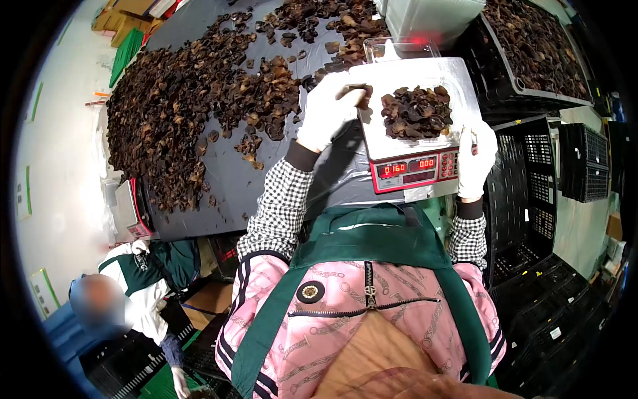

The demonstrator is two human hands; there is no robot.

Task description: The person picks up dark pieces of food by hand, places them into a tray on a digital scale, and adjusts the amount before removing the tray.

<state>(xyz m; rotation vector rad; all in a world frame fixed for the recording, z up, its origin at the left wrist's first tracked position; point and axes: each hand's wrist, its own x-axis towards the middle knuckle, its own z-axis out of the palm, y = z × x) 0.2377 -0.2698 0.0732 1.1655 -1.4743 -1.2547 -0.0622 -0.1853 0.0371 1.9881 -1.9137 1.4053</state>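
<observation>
A digital scale [413,171] stands at the table's near right side, its red display reading 0.160 and 0.00. On its white platform lies a clear plastic tray [442,141] with a pile of dark wood ear mushrooms [417,113] in it. My left hand [330,112], in a white glove, is at the platform's left edge, its fingers closed on a dark wood ear piece [363,97]. My right hand [477,159], gloved too, is at the right side of the scale, fingers bent around the tray's lower right edge. Its fingertips are partly hidden.
Loose wood ear mushrooms [179,113] cover much of the dark table [256,169]. Stacked clear trays [432,20] stand behind the scale. A crate of mushrooms [531,93] is at the back right, above black crates [522,179]. Another person [143,279] works at lower left, near a second scale [133,209].
</observation>
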